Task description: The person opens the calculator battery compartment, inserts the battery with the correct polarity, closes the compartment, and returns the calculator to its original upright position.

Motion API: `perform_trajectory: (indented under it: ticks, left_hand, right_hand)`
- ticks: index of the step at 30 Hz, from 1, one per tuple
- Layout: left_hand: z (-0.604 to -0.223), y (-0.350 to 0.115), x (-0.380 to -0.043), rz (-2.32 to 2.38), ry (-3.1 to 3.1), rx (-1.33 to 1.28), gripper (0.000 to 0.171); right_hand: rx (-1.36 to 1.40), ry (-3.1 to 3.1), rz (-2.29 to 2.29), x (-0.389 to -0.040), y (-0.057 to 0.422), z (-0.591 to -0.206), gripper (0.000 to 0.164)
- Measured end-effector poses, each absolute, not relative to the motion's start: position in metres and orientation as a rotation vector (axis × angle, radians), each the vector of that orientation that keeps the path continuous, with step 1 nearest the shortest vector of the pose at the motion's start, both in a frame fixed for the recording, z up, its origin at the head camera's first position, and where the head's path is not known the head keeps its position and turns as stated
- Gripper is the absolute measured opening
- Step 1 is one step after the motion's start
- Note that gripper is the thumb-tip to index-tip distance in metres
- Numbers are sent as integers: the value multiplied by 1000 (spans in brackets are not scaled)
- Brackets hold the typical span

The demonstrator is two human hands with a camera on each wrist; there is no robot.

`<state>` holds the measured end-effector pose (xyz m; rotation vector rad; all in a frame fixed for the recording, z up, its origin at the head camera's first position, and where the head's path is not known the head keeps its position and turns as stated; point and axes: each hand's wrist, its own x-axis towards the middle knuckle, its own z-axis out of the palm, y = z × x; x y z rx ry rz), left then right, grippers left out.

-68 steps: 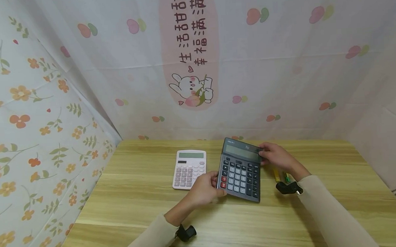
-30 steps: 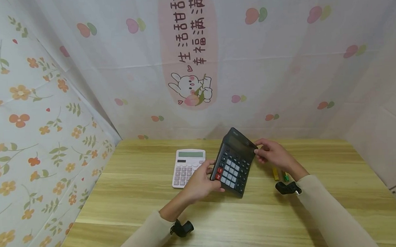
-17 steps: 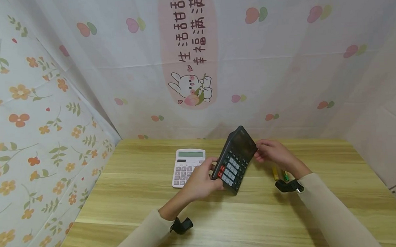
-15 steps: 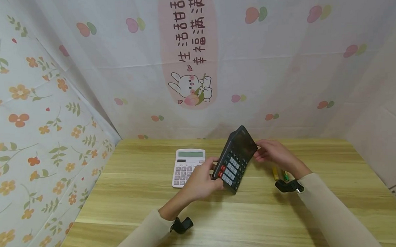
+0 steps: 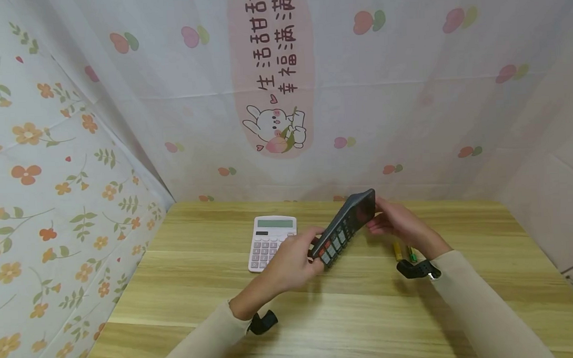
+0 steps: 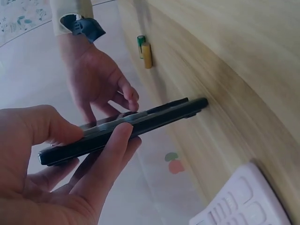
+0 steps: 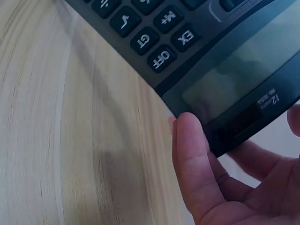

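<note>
One dark calculator [image 5: 347, 227] tilts between both hands [image 5: 294, 260] [image 5: 401, 226]

The head view looks forward and down over the table [image 5: 281, 311] from farthest back, taking in both sleeves [image 5: 485, 298] and the wall cloth [image 5: 383, 91]. Left wrist view: close, tipped sideways, facing past the left hand [image 6: 28, 136] toward the right hand [image 6: 96, 75]. Right wrist view: nearest the dark calculator [image 7: 229, 77], shared by all three. Head and left wrist share the batteries [image 6: 147, 56].
</note>
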<state>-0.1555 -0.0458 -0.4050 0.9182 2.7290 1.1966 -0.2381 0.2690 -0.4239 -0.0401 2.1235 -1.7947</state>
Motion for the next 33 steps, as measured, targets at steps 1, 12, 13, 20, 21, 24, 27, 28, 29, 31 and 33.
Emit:
perform_trajectory:
  ticks: [1,12,13,20,21,24,27,28,29,31,33]
  left_hand:
    - [-404,-46,-155,1160,2753,953,62]
    - [-405,-48,-152,877,2879,1199,59]
    - [-405,-48,-152,870,2876,1205,59]
    - [-409,-48,-152,832,2848,1211,58]
    - [-410,-48,-152,827,2849,1209,58]
    - [-412,-48,-152,798,2858,1185,56]
    - [-414,-48,-152,751,2877,1159,55]
    - [-415,-48,-152,734,2884,1151,55]
    - [-417,-48,-152,721,2890,1148,54]
    - [-420,-48,-152,695,2901,1143,53]
    - [-423,-48,-153,670,2912,1149,52]
  right_hand:
    - [-36,2125,-1794,-238,269,-424,67]
    - [-138,2020,-1854,-233,274,-425,37]
    - [-152,2010,-1853,-233,275,-424,36]
    - [-146,2039,-1768,-229,278,-425,47]
    - [-138,2049,-1755,-228,278,-425,51]
    - [-119,2074,-1716,-227,278,-425,53]
    - [-123,2094,-1684,-225,278,-426,52]
    - [-125,2095,-1675,-225,278,-427,52]
    - [-127,2098,-1668,-224,278,-427,52]
    - [-134,2096,-1658,-223,278,-429,52]
    - [-130,2086,-1659,-223,278,-431,53]
